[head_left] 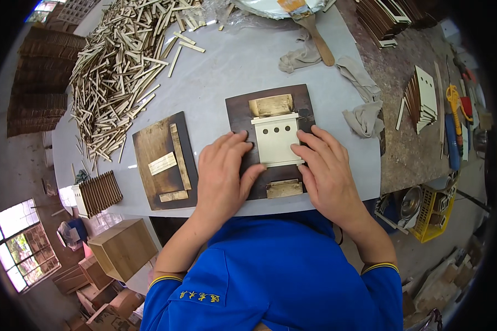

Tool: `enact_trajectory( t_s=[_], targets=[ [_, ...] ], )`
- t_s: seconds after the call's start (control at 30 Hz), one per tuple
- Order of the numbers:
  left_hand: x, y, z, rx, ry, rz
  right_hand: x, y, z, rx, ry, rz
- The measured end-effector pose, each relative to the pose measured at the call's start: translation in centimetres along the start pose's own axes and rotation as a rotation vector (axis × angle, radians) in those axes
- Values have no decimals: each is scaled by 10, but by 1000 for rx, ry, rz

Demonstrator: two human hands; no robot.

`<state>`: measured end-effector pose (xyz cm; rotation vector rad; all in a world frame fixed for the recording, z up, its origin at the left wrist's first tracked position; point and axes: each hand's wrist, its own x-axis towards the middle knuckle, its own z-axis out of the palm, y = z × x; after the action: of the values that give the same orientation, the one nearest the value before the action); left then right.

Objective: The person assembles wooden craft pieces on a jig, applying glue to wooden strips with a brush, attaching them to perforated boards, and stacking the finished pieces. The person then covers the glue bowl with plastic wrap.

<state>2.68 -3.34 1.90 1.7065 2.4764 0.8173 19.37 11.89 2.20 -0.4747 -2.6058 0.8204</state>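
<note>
A pale wooden panel (276,145) with three round holes near its top lies on a dark board (240,110) in front of me. Thin light strips run along the panel's top and bottom edges. Wooden blocks are fixed to the board above (271,105) and below (284,189) the panel. My left hand (222,171) rests at the panel's left side, thumb spread from the fingers, with nothing in it. On the other side, my right hand (327,168) has its fingertips on the panel's right edge and its thumb by the lower right corner.
Left of my hands lies a second board (149,143) with wooden strips and a small pale piece. A heap of thin sticks (121,71) covers the far left. A brush (310,33), grey cloths (364,118), stacked panels (425,94) and tools (454,127) are farther right.
</note>
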Motion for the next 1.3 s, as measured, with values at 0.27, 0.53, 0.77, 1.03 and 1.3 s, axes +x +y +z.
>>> enact_trajectory(
  t_s=[0.27,0.53,0.77,1.03,1.3],
  targets=[
    [-32,0,-1,-272,-61,-139,-7,-6,13,-2,-32,-46],
    [-36,-31,-11,-1208,103,-779,3,-15,31,99,-45,-110],
    [-39,-43,-17,-1485,94,-845,17,-2,1,165,94,5],
    [-44,-57,-28,-2008,95,-852,9,162,-111,-777,463,77],
    [-50,-58,-33,-2103,118,-851,-17,237,-136,-802,405,422]
  ],
)
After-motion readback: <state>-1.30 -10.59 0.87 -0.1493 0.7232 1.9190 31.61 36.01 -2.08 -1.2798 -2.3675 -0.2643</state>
